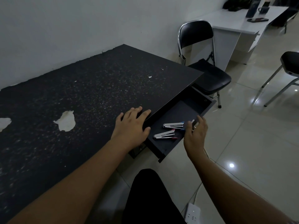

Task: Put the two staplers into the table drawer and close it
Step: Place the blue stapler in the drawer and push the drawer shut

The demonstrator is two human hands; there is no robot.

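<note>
The left hand (133,122) lies flat and open, holding nothing, on the dark speckled counter (90,88), its fingertips at the edge just above the pulled-out dark drawer (181,113). If the drawer is pushed shut while those fingers curl over the edge, they could be pinched between drawer front and counter. Inside the drawer both chrome staplers lie flat on the floor of it, side by side but apart: the red-tipped silver stapler (164,135) nearer the person, the blue-tipped silver stapler (173,125) beyond it. A hard shove would likely send them sliding. To their right, the right hand (196,134) hovers open and empty at the drawer's front panel, fingers spread near the handle; an off-centre push could skew the drawer and jam it partway.
</note>
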